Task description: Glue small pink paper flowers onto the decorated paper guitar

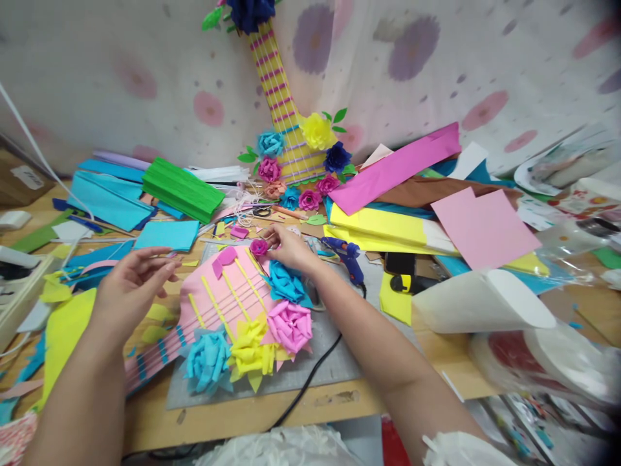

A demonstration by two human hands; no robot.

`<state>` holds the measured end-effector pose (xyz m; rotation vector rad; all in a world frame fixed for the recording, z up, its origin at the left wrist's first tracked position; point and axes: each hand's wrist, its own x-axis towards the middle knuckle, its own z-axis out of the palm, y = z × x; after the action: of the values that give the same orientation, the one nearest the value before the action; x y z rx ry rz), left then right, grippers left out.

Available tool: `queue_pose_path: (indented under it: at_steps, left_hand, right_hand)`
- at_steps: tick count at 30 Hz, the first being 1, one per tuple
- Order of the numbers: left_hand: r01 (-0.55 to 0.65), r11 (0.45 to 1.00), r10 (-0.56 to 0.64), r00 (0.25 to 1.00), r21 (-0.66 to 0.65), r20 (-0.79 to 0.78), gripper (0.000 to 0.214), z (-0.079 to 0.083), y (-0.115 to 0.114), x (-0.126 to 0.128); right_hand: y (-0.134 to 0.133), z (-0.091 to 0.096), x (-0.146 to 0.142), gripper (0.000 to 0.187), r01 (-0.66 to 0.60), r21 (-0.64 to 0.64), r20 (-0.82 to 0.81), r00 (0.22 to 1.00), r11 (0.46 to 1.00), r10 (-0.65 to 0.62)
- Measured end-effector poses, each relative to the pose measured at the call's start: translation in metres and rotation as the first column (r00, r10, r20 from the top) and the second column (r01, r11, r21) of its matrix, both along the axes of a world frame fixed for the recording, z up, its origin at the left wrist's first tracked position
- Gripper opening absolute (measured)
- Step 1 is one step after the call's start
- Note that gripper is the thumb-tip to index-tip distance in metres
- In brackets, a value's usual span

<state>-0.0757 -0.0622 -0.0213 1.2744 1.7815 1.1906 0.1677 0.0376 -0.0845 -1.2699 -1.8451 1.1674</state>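
A pink paper guitar (228, 285) with yellow strips and string-like lines lies on the grey cutting mat (334, 362). Large paper flowers edge its body: a teal one (286, 281), a pink one (290, 327), a yellow one (253, 347) and a light blue one (207, 360). At the guitar's far edge, my right hand (291, 249) has its fingers pinched at a small magenta paper rose (259, 246). My left hand (133, 285) hovers left of the guitar body, fingers loosely bent and apart, with nothing visible in it.
A blue glue gun (345, 255) rests right of my right hand, its black cord running to the table's front edge. Behind stands a yellow guitar (279, 90) with flowers. Folded crepe paper, green (183, 189) and magenta (398, 168), lies around. A white roll (485, 301) is at right.
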Motion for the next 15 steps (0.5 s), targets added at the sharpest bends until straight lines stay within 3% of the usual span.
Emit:
queue_pose_path:
  at_steps: [8, 11, 15]
  left_hand:
    - [0.018, 0.995, -0.030, 0.993, -0.101, -0.118, 0.052, -0.012, 0.002, -0.008]
    - [0.050, 0.981, -0.102, 0.956, -0.190, -0.277, 0.050, -0.019, 0.007, -0.010]
    - [0.142, 0.955, -0.259, 0.825, -0.260, -0.502, 0.049, -0.030, 0.020, -0.008]
  right_hand:
    - [-0.006, -0.001, 0.025, 0.029, 0.122, -0.040, -0.131, 0.983, 0.992, -0.126]
    - [-0.020, 0.001, 0.042, 0.021, 0.175, 0.060, -0.091, 0.981, 0.983, -0.170]
    - [-0.046, 0.003, 0.059, 0.013, 0.208, 0.233, 0.033, 0.975, 0.950, -0.221]
